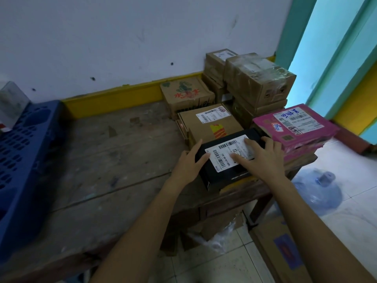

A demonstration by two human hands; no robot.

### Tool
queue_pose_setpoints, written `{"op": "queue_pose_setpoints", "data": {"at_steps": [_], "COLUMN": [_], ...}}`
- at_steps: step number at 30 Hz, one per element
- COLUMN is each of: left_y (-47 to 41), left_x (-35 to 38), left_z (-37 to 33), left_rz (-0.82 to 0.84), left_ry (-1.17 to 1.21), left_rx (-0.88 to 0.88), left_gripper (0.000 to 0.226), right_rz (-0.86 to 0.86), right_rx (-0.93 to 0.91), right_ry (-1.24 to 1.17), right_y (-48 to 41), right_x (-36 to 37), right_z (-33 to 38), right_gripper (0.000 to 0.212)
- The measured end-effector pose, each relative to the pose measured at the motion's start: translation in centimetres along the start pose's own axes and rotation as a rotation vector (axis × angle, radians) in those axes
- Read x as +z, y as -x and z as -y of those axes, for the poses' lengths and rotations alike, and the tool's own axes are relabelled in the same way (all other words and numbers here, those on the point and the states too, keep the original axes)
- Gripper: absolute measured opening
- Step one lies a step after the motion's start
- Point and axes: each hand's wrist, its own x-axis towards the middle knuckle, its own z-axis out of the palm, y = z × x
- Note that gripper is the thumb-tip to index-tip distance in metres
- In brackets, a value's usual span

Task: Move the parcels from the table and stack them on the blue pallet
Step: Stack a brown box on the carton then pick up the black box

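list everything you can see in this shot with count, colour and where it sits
black parcel: 1, black with white label, table's right front edge
pink parcel: 1, pink, right end of the table, on top of other parcels
brown cardboard parcels: at least five, brown, stacked behind the black one, towards the wall
blue pallet: 1, blue, left end of the table
table: 1, worn brown wood
water bottle: 1, clear bluish, floor right of the table
cardboard boxes: a few, brown, floor under and beside the table
left hand: against the black parcel's left end
right hand: flat on its top
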Motion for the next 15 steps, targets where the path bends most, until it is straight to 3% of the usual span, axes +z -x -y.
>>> {"op": "queue_pose_setpoints", "data": {"at_steps": [9,15], "left_y": [0.01,-0.01], "left_x": [0.12,0.36], "left_z": [0.29,0.00], "left_rz": [-0.007,-0.037], "left_ry": [0.024,0.009], "left_rx": [0.044,0.056], "left_gripper": [0.055,0.052], "right_rz": [-0.062,0.009], "right_rx": [0.024,0.087], "right_ry": [-0.055,-0.131], "right_y": [0.85,0.72], "right_x": [0.67,0.54], "right_z": [0.03,-0.10], "right_gripper": [0.069,0.073]}}
